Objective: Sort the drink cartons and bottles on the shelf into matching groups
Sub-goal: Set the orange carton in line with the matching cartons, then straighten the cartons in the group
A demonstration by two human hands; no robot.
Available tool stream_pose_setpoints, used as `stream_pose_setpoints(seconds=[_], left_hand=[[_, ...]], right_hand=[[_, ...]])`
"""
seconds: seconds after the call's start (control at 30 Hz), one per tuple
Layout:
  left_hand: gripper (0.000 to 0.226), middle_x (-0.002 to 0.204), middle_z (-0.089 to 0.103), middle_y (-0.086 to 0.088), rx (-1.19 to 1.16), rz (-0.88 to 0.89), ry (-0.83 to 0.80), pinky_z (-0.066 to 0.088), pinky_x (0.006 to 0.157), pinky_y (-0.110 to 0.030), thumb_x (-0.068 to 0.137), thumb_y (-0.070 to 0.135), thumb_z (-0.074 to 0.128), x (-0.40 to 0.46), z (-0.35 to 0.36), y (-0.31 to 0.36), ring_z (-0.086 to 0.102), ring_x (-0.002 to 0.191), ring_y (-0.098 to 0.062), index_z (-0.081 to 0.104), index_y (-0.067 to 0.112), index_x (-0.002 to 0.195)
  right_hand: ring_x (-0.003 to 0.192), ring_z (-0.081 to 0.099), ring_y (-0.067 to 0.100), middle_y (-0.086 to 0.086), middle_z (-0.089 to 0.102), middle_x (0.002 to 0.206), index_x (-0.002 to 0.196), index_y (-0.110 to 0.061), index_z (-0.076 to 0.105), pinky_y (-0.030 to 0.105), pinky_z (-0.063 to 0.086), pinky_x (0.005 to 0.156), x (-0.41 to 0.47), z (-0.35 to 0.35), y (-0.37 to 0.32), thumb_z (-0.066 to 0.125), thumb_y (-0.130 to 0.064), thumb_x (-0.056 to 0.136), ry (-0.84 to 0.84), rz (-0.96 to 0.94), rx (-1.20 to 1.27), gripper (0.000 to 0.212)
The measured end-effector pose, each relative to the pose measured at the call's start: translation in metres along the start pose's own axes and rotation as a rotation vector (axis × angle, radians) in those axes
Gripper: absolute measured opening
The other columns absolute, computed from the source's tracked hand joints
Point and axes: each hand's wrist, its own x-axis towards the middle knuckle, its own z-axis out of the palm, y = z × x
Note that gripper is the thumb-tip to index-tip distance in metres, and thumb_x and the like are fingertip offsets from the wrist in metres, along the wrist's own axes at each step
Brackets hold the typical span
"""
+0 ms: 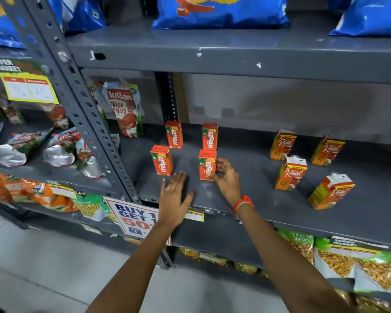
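Several small red Maaza cartons stand on the grey shelf [257,199] at the left: two at the back [174,134] [210,136] and two in front [161,160] [207,163]. My right hand [226,179] grips the front right Maaza carton from its right side. My left hand [174,197] lies flat on the shelf, fingers spread, just below the front left carton, holding nothing. Several orange Real cartons stand at the right [282,144] [327,150] [290,173]; the nearest one [331,192] is tilted. No bottles are in view.
A Kissan tomato pouch [125,108] leans at the back left by the perforated upright post [93,123]. Blue snack bags [221,10] lie on the shelf above. Snack packets [348,260] fill the shelf below. A promo sign [133,218] hangs on the front edge.
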Motion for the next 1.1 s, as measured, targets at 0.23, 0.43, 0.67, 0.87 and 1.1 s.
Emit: stream_pose_setpoints(seconds=[0.23,0.43,0.67,0.87,1.1], left_hand=[[0.053,0.145,0.037,-0.019,-0.757,-0.325,-0.150,0.027,0.114,-0.046,0.085,-0.014,0.037,0.038,0.012,0.034,0.036,0.134,-0.031,0.035,0.000,0.136],[0.051,0.139,0.046,-0.017,-0.740,-0.318,-0.163,0.031,0.112,-0.048,0.083,-0.013,0.039,0.042,0.022,0.029,0.044,0.128,-0.030,0.043,0.002,0.131],[0.056,0.134,0.045,-0.003,-0.725,-0.310,-0.167,0.034,0.107,-0.034,0.081,-0.014,0.035,0.042,0.024,0.028,0.043,0.128,-0.028,0.041,0.005,0.134],[0.056,0.145,0.039,-0.010,-0.659,-0.303,-0.053,0.030,0.100,-0.007,0.086,-0.008,0.038,0.033,0.028,0.037,0.038,0.128,-0.015,0.032,0.007,0.139],[0.032,0.100,0.049,-0.005,-0.671,-0.169,0.354,0.037,0.081,-0.007,0.081,0.005,0.041,-0.014,0.063,0.109,0.048,0.086,0.003,0.054,0.012,0.109]], right_hand=[[0.111,0.055,0.016,0.017,0.058,0.127,0.131,-0.004,0.042,0.028,0.045,0.100,-0.018,0.010,0.003,0.058,0.007,0.082,0.043,0.038,0.016,0.053],[0.113,0.058,0.027,0.015,0.060,0.127,0.135,-0.011,0.040,0.037,0.045,0.101,-0.027,0.011,0.004,0.051,0.003,0.086,0.052,-0.041,-0.209,0.052],[0.114,0.057,0.034,0.019,0.058,0.128,0.137,-0.009,0.036,0.039,0.044,0.101,-0.027,0.008,-0.002,0.049,0.004,0.087,0.010,-0.027,-0.245,0.053],[0.126,0.046,0.025,0.016,0.047,0.139,0.139,-0.007,0.030,0.021,0.031,0.102,-0.049,-0.007,0.003,0.043,0.006,0.089,0.027,0.022,-0.192,0.054],[0.088,0.062,0.010,0.002,0.063,0.093,0.101,-0.017,0.060,0.036,0.051,0.085,-0.110,-0.114,0.030,0.043,0.018,0.079,0.741,-0.006,0.200,0.044]])
